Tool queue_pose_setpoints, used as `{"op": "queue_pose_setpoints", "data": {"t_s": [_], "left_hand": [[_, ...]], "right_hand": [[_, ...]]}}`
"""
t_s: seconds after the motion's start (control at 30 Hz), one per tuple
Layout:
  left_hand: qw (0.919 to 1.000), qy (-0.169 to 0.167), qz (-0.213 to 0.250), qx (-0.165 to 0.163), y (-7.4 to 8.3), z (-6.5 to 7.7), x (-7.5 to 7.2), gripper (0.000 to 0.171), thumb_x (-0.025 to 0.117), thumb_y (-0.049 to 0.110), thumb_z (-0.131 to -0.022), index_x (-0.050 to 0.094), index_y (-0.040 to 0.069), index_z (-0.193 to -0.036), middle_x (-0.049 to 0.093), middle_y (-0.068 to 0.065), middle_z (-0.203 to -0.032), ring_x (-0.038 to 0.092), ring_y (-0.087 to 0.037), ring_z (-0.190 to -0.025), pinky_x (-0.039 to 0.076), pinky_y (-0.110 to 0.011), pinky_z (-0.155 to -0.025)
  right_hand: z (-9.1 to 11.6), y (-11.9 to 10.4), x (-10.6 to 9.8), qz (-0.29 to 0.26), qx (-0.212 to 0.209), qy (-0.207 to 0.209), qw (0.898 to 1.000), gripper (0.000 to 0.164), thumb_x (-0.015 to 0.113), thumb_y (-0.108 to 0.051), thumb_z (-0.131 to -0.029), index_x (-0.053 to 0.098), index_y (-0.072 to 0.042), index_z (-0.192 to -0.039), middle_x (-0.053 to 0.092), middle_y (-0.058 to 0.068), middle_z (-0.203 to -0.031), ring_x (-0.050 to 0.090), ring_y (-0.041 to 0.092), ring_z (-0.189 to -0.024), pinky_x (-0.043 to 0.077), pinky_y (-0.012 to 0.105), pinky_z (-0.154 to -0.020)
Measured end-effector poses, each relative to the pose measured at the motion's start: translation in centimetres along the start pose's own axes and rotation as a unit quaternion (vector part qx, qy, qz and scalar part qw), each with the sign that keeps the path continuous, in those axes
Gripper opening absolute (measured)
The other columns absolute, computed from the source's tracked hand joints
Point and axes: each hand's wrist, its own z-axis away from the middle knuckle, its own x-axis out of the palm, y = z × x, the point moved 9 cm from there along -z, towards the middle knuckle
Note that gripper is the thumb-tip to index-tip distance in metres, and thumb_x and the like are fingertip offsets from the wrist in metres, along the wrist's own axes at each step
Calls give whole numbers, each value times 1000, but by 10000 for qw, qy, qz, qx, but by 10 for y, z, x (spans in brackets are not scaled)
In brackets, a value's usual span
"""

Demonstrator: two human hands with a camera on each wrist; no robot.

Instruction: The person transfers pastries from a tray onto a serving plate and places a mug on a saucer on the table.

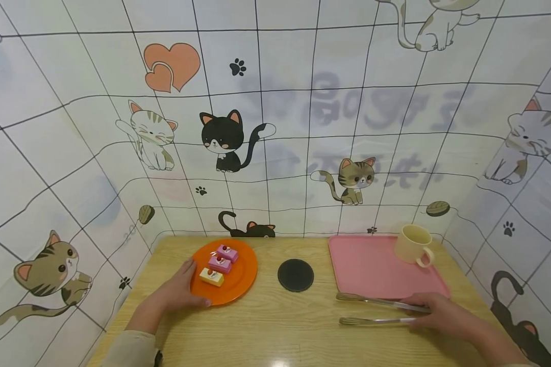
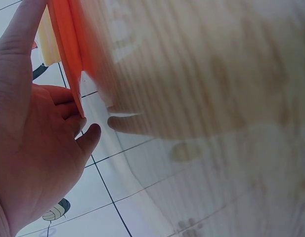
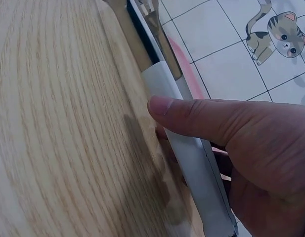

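At the left of the head view, my left hand (image 1: 180, 289) grips the left rim of an orange plate (image 1: 243, 285), thumb at its near side and fingers along its far left. On the plate stand two pink toy cake slices (image 1: 220, 263) and a yellow one (image 1: 211, 277). In the left wrist view the fingers (image 2: 68, 106) touch the plate's edge. My right hand (image 1: 445, 316) holds metal tongs (image 1: 376, 320) by their pale handles, arms spread and tips pointing left. The right wrist view has the thumb (image 3: 192, 116) across one handle; the other fingers are partly hidden.
A pink tray (image 1: 372, 265) lies at the right, just beyond the tongs, with a cream mug (image 1: 410, 244) on its far right corner. Between plate and tray lies a round black coaster (image 1: 296, 275). Cat-printed white sheets enclose the wooden table (image 1: 275, 326) at the back and sides.
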Motion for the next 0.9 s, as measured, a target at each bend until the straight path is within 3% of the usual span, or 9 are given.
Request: {"op": "queue_pose_setpoints", "data": {"t_s": [0.37,0.63,0.9], "left_hand": [[10000,1,-6,-7,1,-1,-1,144,97,62,-74,20,-10,-171,14,-32,-180,17,-55,-164,27,-72,-128],[10000,-6,-55,-10,-2,-3,1,144,97,63,-73,20,-9,-172,15,-32,-180,17,-55,-164,27,-71,-128],[10000,-26,-24,-78,-3,-2,1,145,97,64,-72,20,-8,-172,14,-31,-180,17,-55,-165,27,-72,-128]], "right_hand": [[5,7,-6,280,123,-95,9995,35,92,-12,-90,79,3,-119,69,-5,-102,57,4,-88,49,23,-73],[8,12,-10,428,155,62,9989,31,93,-14,-88,79,-4,-114,73,-4,-106,59,-1,-95,49,17,-79],[9,12,-11,584,143,100,9981,35,95,-15,-86,79,-2,-114,73,-5,-106,60,-3,-97,51,18,-80]]}}
